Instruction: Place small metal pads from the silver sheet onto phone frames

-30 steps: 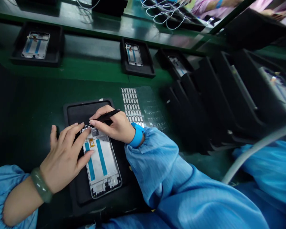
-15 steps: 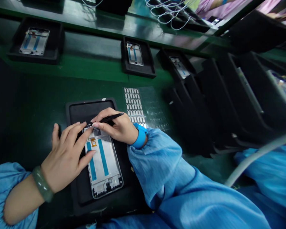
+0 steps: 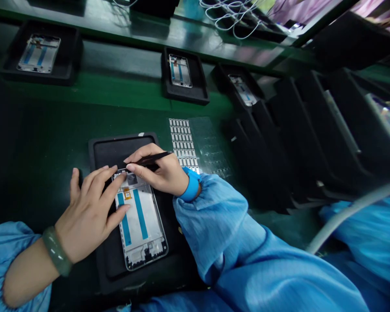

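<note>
A silver phone frame (image 3: 142, 221) with two blue strips lies in a black tray (image 3: 123, 149) in front of me. My left hand (image 3: 92, 203) is spread flat, its fingertips resting on the frame's upper left edge and its thumb over the left blue strip. Black tweezers (image 3: 154, 158) are pinched in my right hand (image 3: 159, 171) at the frame's top end; their tips are hidden by my fingers. Below them an orange flex connector (image 3: 127, 193) shows on the frame. To the right of my right hand lies a sheet of small white stickers (image 3: 183, 141).
Along the back stand black trays, one at the left (image 3: 68, 56), one in the middle (image 3: 199, 82), each with a phone frame. At the right, several black trays (image 3: 295, 143) stand on edge in a row. White cables (image 3: 229, 13) lie coiled on the shelf above.
My right hand and the tweezers have lifted slightly away from the frame's top edge, and the tweezers lie at a flatter angle. My left hand stays in place. The view has shifted slightly.
</note>
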Available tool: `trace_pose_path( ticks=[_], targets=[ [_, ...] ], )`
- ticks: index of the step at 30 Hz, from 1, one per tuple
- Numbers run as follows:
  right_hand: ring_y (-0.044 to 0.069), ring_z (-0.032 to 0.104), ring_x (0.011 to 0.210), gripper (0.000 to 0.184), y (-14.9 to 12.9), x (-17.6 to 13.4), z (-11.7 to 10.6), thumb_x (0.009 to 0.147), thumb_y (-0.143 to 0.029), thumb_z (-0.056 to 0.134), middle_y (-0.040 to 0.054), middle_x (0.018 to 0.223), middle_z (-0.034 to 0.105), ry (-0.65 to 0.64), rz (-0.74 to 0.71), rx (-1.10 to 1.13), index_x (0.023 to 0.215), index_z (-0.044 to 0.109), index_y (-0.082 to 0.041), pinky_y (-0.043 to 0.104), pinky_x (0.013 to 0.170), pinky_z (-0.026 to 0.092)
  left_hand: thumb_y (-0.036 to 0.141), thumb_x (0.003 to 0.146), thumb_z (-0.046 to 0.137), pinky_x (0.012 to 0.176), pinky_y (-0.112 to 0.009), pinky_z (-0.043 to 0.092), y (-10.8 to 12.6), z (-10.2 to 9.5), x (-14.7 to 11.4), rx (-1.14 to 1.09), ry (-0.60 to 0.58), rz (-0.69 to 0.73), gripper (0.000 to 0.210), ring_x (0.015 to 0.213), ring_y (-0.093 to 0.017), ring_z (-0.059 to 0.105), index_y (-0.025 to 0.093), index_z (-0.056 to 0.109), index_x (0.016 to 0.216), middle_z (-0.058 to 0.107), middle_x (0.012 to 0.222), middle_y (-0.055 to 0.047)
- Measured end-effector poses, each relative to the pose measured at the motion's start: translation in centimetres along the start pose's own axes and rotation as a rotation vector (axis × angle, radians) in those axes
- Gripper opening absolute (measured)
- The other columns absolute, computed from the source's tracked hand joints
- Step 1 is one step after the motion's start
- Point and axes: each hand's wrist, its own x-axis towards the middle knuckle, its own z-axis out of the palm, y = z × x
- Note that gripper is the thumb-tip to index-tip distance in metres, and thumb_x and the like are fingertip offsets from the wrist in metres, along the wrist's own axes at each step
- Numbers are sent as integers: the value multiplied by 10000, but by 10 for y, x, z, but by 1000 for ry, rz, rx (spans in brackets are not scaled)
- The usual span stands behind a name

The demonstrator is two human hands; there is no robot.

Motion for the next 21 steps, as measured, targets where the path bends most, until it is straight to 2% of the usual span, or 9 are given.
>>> trace_pose_path(
  ticks=[5, 11, 16, 21],
  targets=[
    [116, 654, 803, 140, -2, 0, 0, 853, -276, 596, 44, 883, 663, -7, 32, -28, 899, 572, -147, 231, 735, 534, 426, 896, 412, 1046, -660, 187, 1, -1, 0, 6, -16, -4, 499, 1247, -328, 394, 178, 413, 1329, 478, 1297, -149],
    [102, 641, 746, 157, -5, 10, 1, 865, -295, 574, 21, 853, 646, -90, 110, -45, 920, 564, -148, 197, 667, 520, 421, 902, 398, 1041, -663, 191, 2, -2, 0, 6, -26, -4, 486, 1250, -327, 385, 179, 412, 1323, 468, 1307, -148],
    [89, 603, 686, 103, -8, 23, 2, 860, -253, 569, 4, 837, 624, -197, 64, -166, 893, 534, -162, 199, 647, 493, 441, 900, 388, 1019, -680, 205, 0, -1, 0, 42, -17, 8, 498, 1224, -336, 404, 168, 412, 1316, 476, 1283, -169],
    [75, 588, 677, 131, -5, 21, 6, 884, -271, 527, 2, 808, 605, -145, 42, -173, 901, 514, -142, 179, 645, 481, 434, 905, 374, 1025, -670, 206, 0, 1, 0, 54, -1, 16, 495, 1222, -333, 410, 163, 415, 1317, 485, 1274, -163]
  ],
)
